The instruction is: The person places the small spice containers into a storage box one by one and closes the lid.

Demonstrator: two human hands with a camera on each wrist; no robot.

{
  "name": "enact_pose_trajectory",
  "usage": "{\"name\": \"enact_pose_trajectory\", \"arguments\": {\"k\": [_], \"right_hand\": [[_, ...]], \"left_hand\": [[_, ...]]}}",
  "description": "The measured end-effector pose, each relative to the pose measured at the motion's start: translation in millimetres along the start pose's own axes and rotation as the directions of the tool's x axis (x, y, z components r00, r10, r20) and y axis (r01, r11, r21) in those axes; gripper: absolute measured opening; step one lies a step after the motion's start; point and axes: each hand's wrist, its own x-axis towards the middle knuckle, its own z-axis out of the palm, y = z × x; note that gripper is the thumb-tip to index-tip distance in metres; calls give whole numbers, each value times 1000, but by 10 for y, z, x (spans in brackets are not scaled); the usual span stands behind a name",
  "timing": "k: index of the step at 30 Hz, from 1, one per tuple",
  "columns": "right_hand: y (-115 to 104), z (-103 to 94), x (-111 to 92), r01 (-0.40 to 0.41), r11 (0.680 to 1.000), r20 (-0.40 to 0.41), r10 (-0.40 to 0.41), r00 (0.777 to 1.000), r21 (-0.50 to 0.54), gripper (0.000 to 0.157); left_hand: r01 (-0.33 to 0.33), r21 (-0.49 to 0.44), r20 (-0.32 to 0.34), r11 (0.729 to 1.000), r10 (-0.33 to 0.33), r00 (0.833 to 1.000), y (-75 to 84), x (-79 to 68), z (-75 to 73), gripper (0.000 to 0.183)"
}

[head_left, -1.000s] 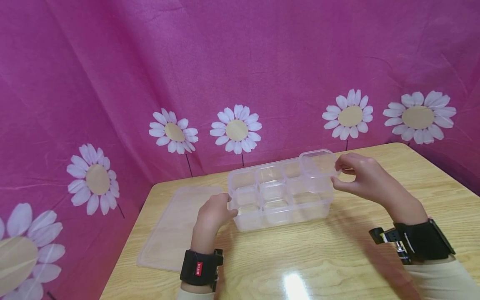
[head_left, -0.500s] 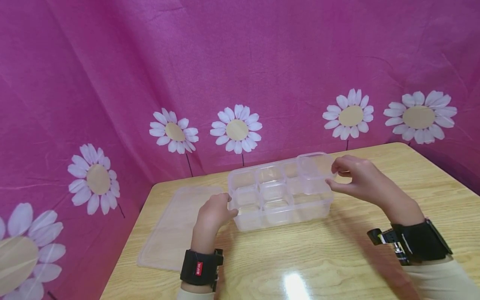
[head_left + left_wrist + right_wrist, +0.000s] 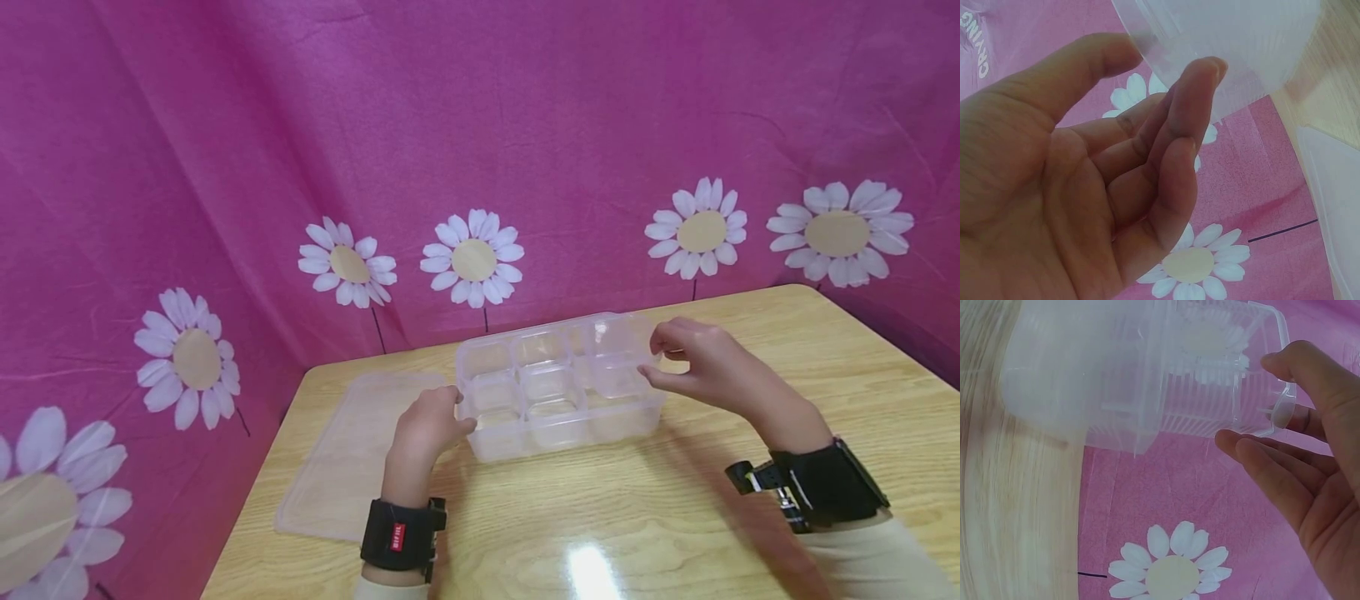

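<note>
A clear plastic organizer box (image 3: 562, 432) stands on the table, with several small square bins (image 3: 546, 390) in its left and middle parts. My left hand (image 3: 427, 425) grips the box at its left end, thumb and fingertips at the rim. At the other end, my right hand (image 3: 705, 367) pinches the rim of another small clear bin (image 3: 618, 382) between thumb and fingers. In the right wrist view this ribbed bin (image 3: 1200, 403) stands partly out of the box's right end. The left wrist view shows the thumb and fingertips at the box's edge (image 3: 1210, 50).
A flat clear lid (image 3: 337, 467) lies on the wooden table (image 3: 540, 533), left of the box and partly behind the left arm. A magenta cloth (image 3: 570, 125) with white daisies hangs behind and to the left of the table.
My right hand has moved left and down with the small bin, which now sits lower into the right part of the box. The left hand and the box have stayed in place.
</note>
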Motion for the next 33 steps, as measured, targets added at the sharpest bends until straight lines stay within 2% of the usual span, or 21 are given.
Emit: {"name": "enact_pose_trajectory", "arguments": {"k": [11,19,33], "right_hand": [[-17,71,-6,13,1000,60,-14,998,17,25],[-39,115,9,53,999,59,-53,997,4,24],[-64,145,-7,5,1000,146,-3,989,-13,24]], "left_hand": [[4,1,11,1000,-4,1000,13,-6,-18,45],[5,-6,8,1000,-5,1000,10,-11,-18,45],[5,-11,6,1000,-5,1000,1,0,-12,46]]}}
